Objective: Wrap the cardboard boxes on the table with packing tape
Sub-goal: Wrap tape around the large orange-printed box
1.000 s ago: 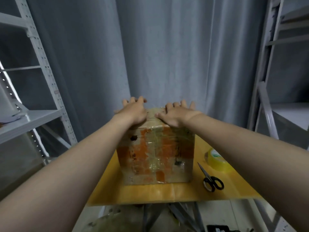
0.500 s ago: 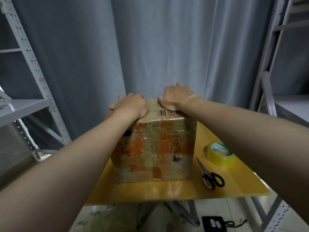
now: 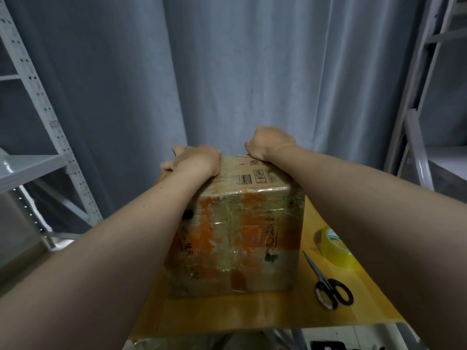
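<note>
A cardboard box (image 3: 240, 238) with orange patches and shiny clear tape stands in the middle of the yellow table (image 3: 252, 317). A barcode label shows on its top. My left hand (image 3: 194, 159) lies on the top's far left corner, its fingers curled over the far edge. My right hand (image 3: 269, 142) grips the top's far right edge, its fingers bent down behind the box and hidden. A yellow roll of packing tape (image 3: 333, 246) lies on the table right of the box, partly behind my right forearm.
Black-handled scissors (image 3: 328, 286) lie on the table in front of the tape roll. Grey metal shelving stands at the left (image 3: 50, 137) and right (image 3: 417, 137). A grey curtain hangs behind the table. A black device sits on the floor below.
Both hands slid from flat on the box top to its far edge, and their fingers now curl over it. The view has dipped, showing more of the box top.
</note>
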